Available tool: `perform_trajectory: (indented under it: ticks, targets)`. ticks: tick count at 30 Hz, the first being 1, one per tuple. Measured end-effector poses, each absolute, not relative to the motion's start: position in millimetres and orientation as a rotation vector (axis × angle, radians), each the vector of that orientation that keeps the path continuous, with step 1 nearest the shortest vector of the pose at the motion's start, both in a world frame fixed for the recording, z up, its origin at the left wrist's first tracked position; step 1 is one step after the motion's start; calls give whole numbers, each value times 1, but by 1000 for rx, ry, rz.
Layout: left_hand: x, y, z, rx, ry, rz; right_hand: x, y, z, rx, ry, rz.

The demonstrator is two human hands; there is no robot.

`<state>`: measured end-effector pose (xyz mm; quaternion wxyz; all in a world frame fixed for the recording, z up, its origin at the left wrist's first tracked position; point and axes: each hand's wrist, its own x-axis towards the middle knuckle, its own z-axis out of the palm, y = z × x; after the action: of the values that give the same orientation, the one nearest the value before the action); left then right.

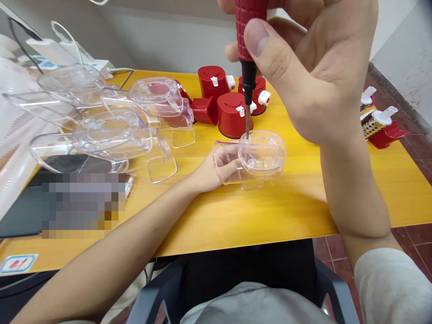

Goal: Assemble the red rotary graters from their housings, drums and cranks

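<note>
A clear plastic housing point(261, 157) rests on the yellow table point(270, 211) in the middle of the view. My left hand point(209, 171) is wrapped round its left side and holds it steady. My right hand point(313, 67) is raised close to the camera, closed on the red handle of a screwdriver point(246, 54). The screwdriver points straight down and its thin tip touches the top of the clear housing at its left rim.
Several red drum parts with white clips point(232, 112) stand behind the housing. Several more clear housings point(111, 135) lie at the left. Red and metal grater parts point(381, 126) sit at the right edge. A white power strip point(54, 51) lies at the back left.
</note>
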<state>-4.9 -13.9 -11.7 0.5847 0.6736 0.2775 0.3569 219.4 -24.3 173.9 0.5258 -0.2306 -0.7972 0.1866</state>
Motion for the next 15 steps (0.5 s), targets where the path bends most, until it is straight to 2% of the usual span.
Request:
perform_trajectory:
  ticks: [7, 12, 15]
  targets:
    - [-6, -14, -7, 1612, 704, 826, 217, -15, 170, -575, -1931, 457]
    - [-4, -15, -7, 1618, 687, 844, 215, 15, 149, -162, -1798, 384]
    - [-4, -16, -7, 1603, 694, 836, 217, 23, 145, -169, -1831, 364]
